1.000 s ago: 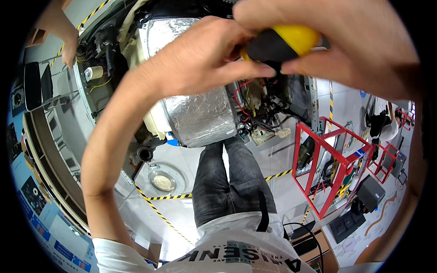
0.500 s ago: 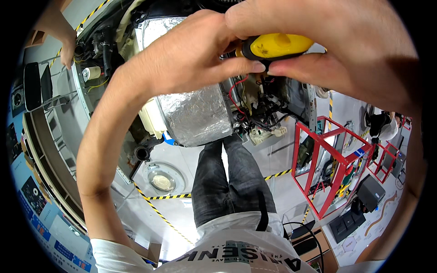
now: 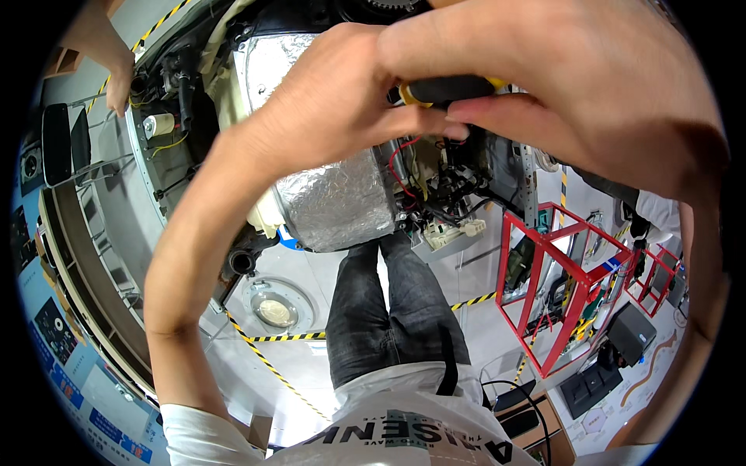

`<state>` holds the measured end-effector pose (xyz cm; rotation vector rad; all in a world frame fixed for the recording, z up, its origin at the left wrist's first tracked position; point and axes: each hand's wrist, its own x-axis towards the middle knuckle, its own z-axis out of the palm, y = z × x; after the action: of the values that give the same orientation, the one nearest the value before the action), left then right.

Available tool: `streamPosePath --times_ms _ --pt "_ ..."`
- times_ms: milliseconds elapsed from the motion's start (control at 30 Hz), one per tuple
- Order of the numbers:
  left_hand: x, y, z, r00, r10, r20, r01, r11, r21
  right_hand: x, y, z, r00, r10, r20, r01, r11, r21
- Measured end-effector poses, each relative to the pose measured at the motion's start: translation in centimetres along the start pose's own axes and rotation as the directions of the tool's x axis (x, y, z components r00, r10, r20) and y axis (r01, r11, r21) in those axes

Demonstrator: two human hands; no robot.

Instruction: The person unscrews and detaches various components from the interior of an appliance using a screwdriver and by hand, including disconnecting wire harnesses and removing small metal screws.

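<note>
Close together at the top of the head view, my two hands are on a yellow-and-black screwdriver [image 3: 451, 91]. My right hand [image 3: 536, 70] closes round its handle, the thumb pressing from below. At the handle's left end my left hand [image 3: 342, 85] is curled, its thumb lying just under the tool. The screwdriver's shaft and tip are hidden. Beneath my wrists lies a box-shaped unit wrapped in silver foil [image 3: 338, 206]. Right of it is a cluster of black wiring and connectors [image 3: 443, 182], with a red wire [image 3: 398, 171] looping along its edge.
Another person's hand [image 3: 118, 89] rests at the metal frame, upper left. A red metal frame [image 3: 571, 283] stands on the right, and a person in white [image 3: 657, 217] is beyond it. A round floor fitting [image 3: 276, 309] and striped tape [image 3: 287, 336] lie below.
The screwdriver handle has turned: its broad yellow face showed before, now mostly black. My right hand has rotated with it, and my left forearm has shifted slightly right. The person at right came closer.
</note>
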<state>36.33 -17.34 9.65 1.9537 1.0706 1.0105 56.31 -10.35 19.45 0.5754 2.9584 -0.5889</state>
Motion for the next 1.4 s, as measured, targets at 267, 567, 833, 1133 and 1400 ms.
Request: streamPosePath --times_ms 267,567,833,1133,1400 --pt "-0.8 0.1 -0.4 0.999 -0.028 0.045 0.017 0.975 0.223 0.1 -0.2 -0.1 1.0 -0.012 -0.003 0.012 1.0 0.006" --pt "-0.6 -0.4 -1.3 0.979 -0.109 0.173 0.117 0.993 -0.036 0.4 -0.5 -0.2 1.0 -0.028 0.004 0.028 1.0 -0.006" --pt "-0.7 0.0 -0.7 0.998 -0.049 0.042 0.047 0.997 0.061 0.3 -0.7 -0.3 0.999 -0.035 0.009 0.035 0.999 -0.015" --pt "-0.4 0.1 -0.9 0.998 0.047 -0.048 -0.032 0.964 0.263 0.8 -0.9 -1.2 0.999 -0.035 0.018 0.035 0.999 -0.033" --pt "-0.4 -0.4 -1.5 0.999 -0.032 -0.022 0.036 0.971 0.234 1.4 -1.2 -1.2 0.999 -0.038 0.024 0.038 0.999 -0.038"
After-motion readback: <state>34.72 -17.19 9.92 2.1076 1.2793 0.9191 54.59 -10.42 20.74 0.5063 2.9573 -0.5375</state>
